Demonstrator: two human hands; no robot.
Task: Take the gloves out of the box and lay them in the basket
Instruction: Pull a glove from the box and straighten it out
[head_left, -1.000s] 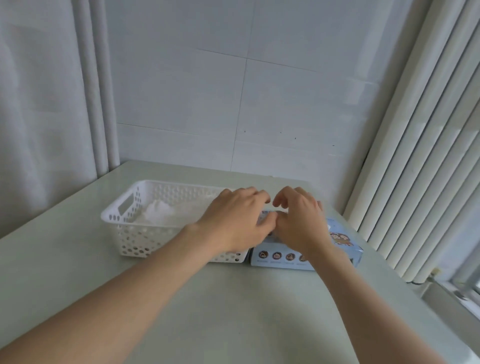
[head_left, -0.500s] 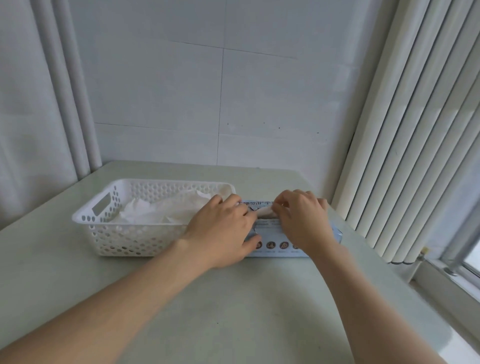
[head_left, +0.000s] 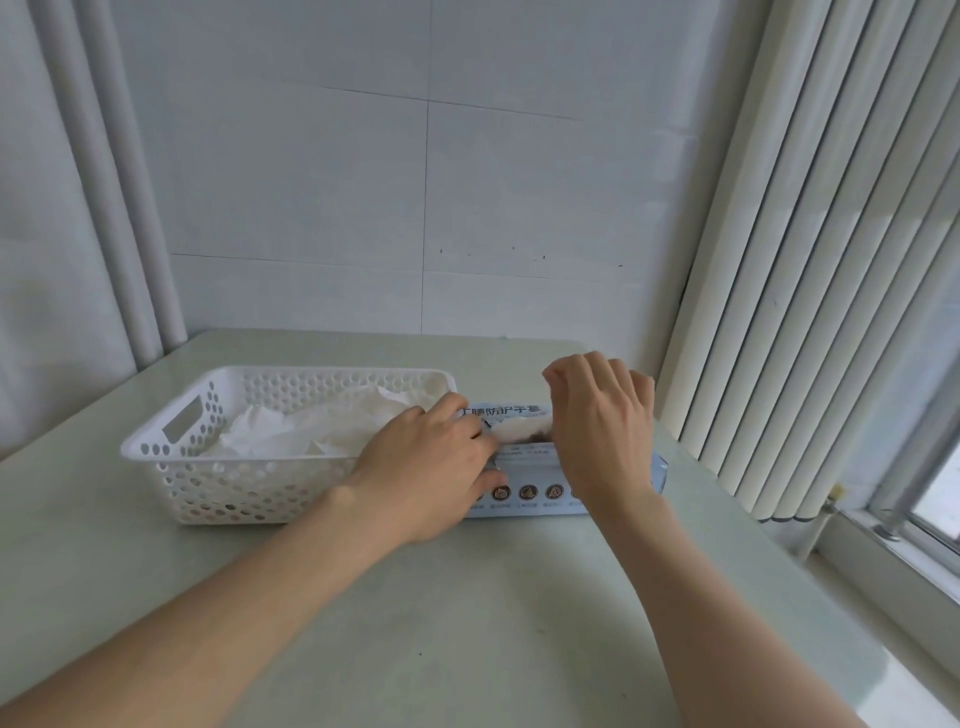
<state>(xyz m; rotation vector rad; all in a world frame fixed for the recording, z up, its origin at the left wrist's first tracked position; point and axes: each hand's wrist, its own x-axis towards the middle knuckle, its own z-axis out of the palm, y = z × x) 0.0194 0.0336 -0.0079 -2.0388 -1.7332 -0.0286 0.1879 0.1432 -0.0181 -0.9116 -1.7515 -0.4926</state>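
Head view, and both hands are on the box (head_left: 524, 493), which sits on the tabletop (head_left: 467, 623) under them. The left hand (head_left: 431, 467) clasps its near top edge, fingers laid over the top and thumb down the front face, pinning the light carton in place. The right hand (head_left: 602, 431) is arched above the opening with its knuckles up and fingers curled in. It looks to be pinching the glove (head_left: 519, 430), though the fingertips themselves are hidden behind the hand.

That glove shows as a white tuft between the two hands, poking out of the slot in the top of the box. I'd call it thin, floppy and nearly weightless. It should stretch before it slides and may drag a neighbour out with it. The best hold is a pinch on the bunched part just above the slot, pulled straight up while the other hand weighs the box down.

Just left of the left hand sits the white basket (head_left: 182, 467), touching the box, with a crumpled pile of gloves (head_left: 311, 431) already lying inside.
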